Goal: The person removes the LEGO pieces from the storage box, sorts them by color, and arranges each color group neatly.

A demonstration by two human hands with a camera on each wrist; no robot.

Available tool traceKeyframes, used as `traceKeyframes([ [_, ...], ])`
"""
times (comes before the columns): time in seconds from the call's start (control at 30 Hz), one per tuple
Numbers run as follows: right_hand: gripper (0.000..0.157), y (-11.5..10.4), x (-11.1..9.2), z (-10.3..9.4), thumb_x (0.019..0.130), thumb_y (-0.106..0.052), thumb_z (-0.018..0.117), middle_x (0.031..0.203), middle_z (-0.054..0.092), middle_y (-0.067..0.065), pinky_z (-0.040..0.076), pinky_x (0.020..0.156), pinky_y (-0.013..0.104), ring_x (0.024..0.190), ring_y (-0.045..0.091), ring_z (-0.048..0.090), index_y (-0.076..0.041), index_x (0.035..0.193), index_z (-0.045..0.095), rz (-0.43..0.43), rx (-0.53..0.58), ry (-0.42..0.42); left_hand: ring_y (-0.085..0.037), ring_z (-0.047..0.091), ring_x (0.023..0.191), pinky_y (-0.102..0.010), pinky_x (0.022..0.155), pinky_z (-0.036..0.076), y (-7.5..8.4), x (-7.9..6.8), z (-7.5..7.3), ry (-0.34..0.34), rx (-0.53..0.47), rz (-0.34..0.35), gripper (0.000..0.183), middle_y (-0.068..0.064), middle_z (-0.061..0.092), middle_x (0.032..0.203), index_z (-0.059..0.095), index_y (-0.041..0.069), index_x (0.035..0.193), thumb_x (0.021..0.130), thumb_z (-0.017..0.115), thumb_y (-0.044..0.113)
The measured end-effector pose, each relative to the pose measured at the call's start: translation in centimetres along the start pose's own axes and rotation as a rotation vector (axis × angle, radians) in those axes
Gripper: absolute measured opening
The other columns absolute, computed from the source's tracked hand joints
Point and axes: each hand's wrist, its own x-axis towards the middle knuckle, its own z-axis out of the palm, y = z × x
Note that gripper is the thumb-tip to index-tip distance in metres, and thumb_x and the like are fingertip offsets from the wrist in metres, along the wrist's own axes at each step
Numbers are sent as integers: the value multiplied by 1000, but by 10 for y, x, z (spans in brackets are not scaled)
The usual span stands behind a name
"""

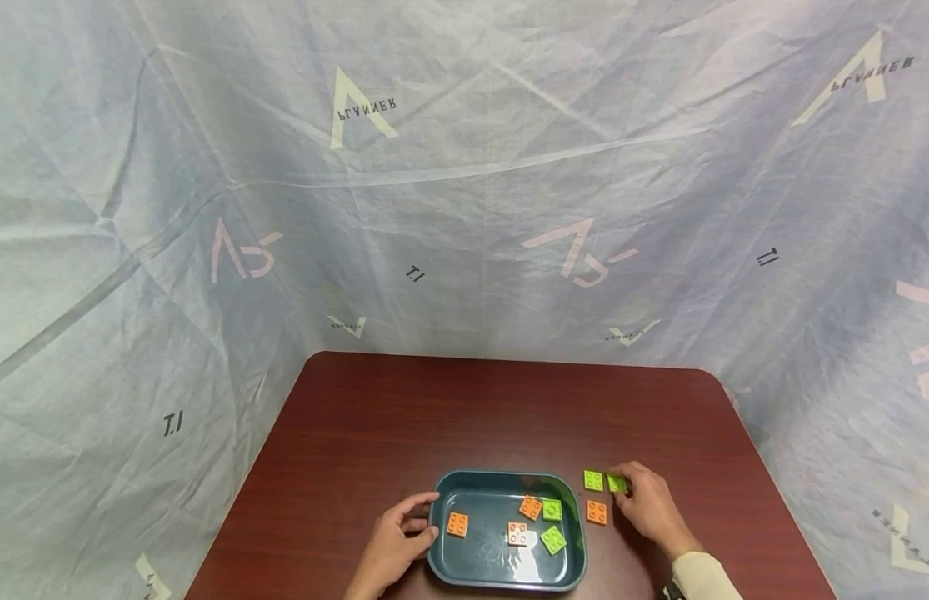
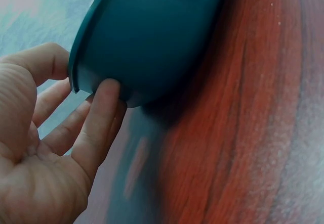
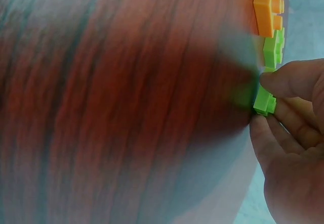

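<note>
A dark teal tray (image 1: 501, 474) lies near the table's front edge. My left hand (image 1: 392, 540) holds its left end, thumb and fingers against the rim and outer wall, also seen in the left wrist view. To the right of the tray, my right hand (image 1: 650, 504) pinches a green toy building brick (image 3: 264, 101) between thumb and fingers, low at the tabletop. Just left of that brick sits another green brick (image 1: 593, 481), with an orange brick (image 1: 596, 512) nearer the front. Inside the tray are an orange brick (image 1: 457, 524) at left and several orange and green bricks at right.
The reddish-brown wooden table (image 1: 464, 417) extends behind the tray and to both sides. Grey printed sheeting (image 1: 479, 167) hangs around its back and sides. Glare whitens one orange brick (image 1: 517, 534) in the tray.
</note>
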Motion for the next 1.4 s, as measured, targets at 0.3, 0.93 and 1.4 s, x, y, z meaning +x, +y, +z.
traceKeyframes([
  [0.3, 35, 1, -3, 0, 83, 1, 80, 114, 74, 11, 59, 84, 51, 100, 27, 70, -5, 117, 77, 14, -3, -28, -24, 74, 103, -30, 72, 63, 0, -3, 2, 0, -33, -11, 49, -18, 70, 128, 67, 16, 141, 93, 80, 14],
  [0.93, 53, -12, -5, -12, 87, -13, 83, 130, 71, 21, 53, 100, 63, 121, 44, 67, 0, 135, 69, 21, 43, 49, -24, 73, 106, -29, 75, 63, 0, 0, 0, 5, -13, -14, 48, -17, 70, 129, 67, 18, 142, 95, 79, 16],
  [1.4, 53, -63, -9, -20, 83, -12, 88, 128, 73, 16, 59, 88, 57, 105, 36, 73, -7, 133, 71, -37, 116, 189, -20, 74, 103, -29, 76, 62, 1, -1, 0, -3, -18, -11, 49, -17, 70, 129, 67, 16, 142, 94, 79, 16],
])
